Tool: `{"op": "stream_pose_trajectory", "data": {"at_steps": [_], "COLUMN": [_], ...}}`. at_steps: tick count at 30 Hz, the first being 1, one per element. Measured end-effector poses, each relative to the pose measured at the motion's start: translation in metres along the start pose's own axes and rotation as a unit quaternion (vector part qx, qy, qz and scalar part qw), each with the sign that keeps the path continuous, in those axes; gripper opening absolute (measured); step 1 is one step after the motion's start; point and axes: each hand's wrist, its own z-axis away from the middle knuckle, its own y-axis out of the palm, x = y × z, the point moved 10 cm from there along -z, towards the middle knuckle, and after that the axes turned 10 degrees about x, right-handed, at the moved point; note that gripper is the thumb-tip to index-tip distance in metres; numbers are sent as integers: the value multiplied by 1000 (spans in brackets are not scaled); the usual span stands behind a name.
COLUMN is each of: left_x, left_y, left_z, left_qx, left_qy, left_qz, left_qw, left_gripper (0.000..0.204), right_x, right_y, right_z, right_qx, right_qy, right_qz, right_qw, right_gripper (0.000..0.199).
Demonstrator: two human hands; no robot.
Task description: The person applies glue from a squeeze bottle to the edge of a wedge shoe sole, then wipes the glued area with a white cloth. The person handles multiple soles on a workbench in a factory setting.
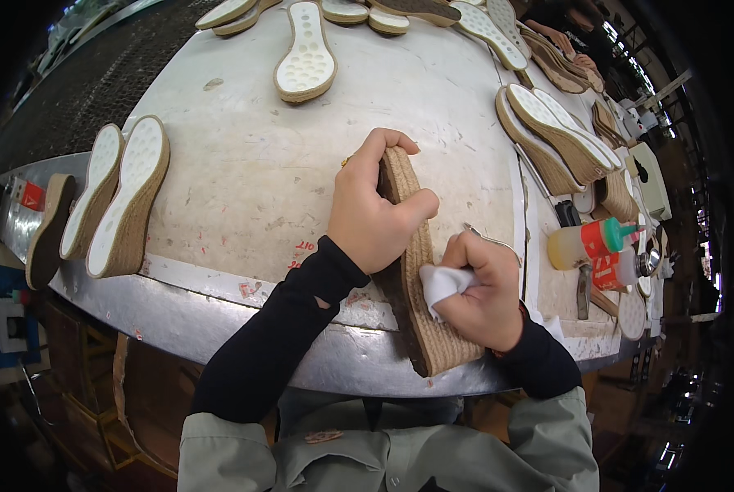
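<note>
A wedge shoe sole (445, 340) with a braided, rope-like tan side wall and a dark underside is turned on its edge at the table's near edge, thick end toward me. My left hand (373, 213) grips its far, thin part, fingers over the tip and thumb on the braided side. Closed around a folded white cloth (442, 287), my right hand (490, 299) presses against the braided side near the thick end. A thin curved metal tool (490, 237) shows beside the right hand's knuckles; whether the hand holds it is unclear.
Wedge soles with white dimpled tops (129, 197) stand at left; more soles (305, 61) lie at the far edge. Right, stacked soles (547, 135) and a green-capped squeeze bottle (572, 246) sit near a metal-bladed tool (583, 291). A co-worker's hand (560, 41) shows far right.
</note>
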Motion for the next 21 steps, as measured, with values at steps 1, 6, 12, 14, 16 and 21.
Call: {"op": "stream_pose_trajectory", "data": {"at_steps": [1, 6, 12, 14, 16, 21], "left_x": [-1, 0, 1, 1, -3, 2], "left_y": [0, 0, 0, -1, 0, 1], "left_z": [0, 1, 1, 0, 0, 1], "left_qx": [-3, 1, 5, 2, -7, 9], "left_qy": [9, 0, -10, 0, 15, -10], "left_qz": [-6, 9, 13, 7, -1, 12], "left_qw": [1000, 1000, 1000, 1000, 1000, 1000], "left_gripper": [36, 36, 37, 37, 37, 37], "right_x": [1, 0, 6, 4, 5, 5], "right_y": [-3, 4, 7, 6, 4, 10], "right_z": [1, 1, 0, 0, 1, 0], "right_qx": [-21, 33, 85, 70, 53, 128], "right_qy": [-12, -17, -42, -26, -22, -35], "right_qz": [2, -3, 17, 7, 9, 5], "right_qw": [1000, 999, 995, 997, 998, 991], "right_gripper": [23, 24, 24, 23, 23, 21]}}
